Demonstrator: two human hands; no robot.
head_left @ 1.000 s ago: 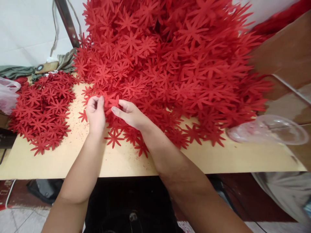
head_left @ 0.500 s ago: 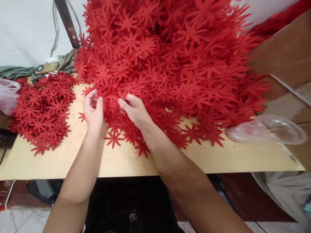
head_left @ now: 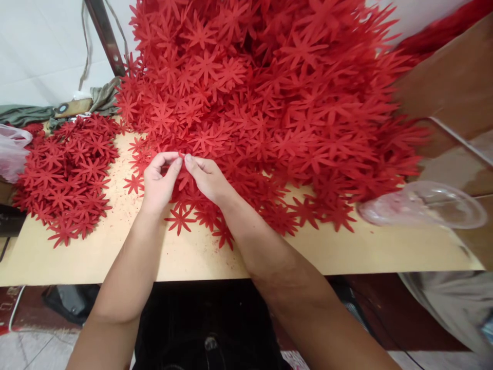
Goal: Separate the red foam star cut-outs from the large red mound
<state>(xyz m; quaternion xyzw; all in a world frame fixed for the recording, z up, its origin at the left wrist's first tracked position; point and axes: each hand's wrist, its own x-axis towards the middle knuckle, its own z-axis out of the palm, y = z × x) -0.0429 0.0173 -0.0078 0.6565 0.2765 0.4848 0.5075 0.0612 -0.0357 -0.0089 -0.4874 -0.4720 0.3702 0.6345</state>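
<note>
My left hand (head_left: pixel 158 177) and my right hand (head_left: pixel 208 179) meet fingertip to fingertip in front of a big heap of red flower-shaped cutouts (head_left: pixel 262 123). Thumb and index finger of my left hand are pinched on a small red piece, probably part of one cutout, though most of it is hidden. The fingers of my right hand are also closed at that spot; what lies between them is too small to make out. Just below the hands, a loose red cutout (head_left: pixel 180 220) lies flat on the tan tabletop (head_left: pixel 185 257).
A smaller pile of darker red cutouts (head_left: pixel 71 180) sits at the left, beside a plastic bag (head_left: pixel 14 151). On the right, a clear plastic cup (head_left: pixel 419 205) lies on its side near cardboard boxes (head_left: pixel 454 87). Cloth (head_left: pixel 106 97) lies at the back left.
My left hand has moved right and its fingers have closed in a pinch. The fingertips of both hands, apart before, now meet.
</note>
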